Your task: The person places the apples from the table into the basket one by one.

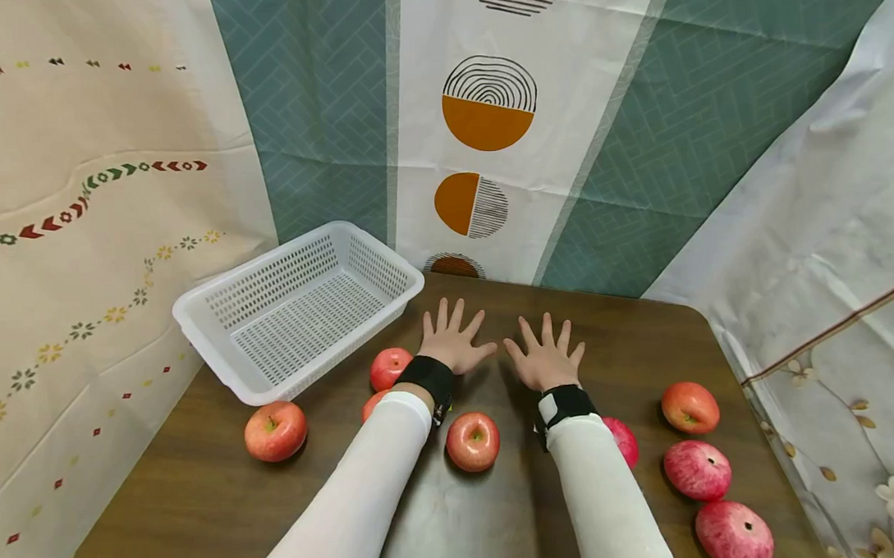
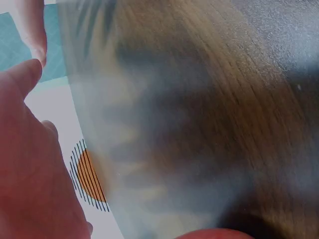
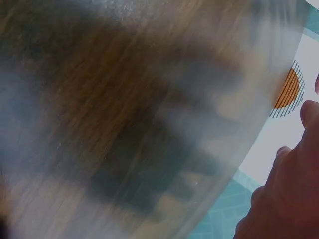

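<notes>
The left hand (image 1: pixel 453 346) and right hand (image 1: pixel 544 361) hover, holding nothing, fingers spread apart, I'd guess to stay clear of the basket (image 1: pixel 308 326) at left and the apple (image 1: pixel 473 442) between the forearms (image 1: pixel 354 492)

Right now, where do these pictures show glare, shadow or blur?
Head view: the white basket looks crisp, and pale sheen lies on the near tabletop; left wrist view: milky haze, soft dark patches, glare upper right, but the striped motif is clear; right wrist view: similar haze and patches, glare at the top; shadow or reflection, I can't tell.
</notes>
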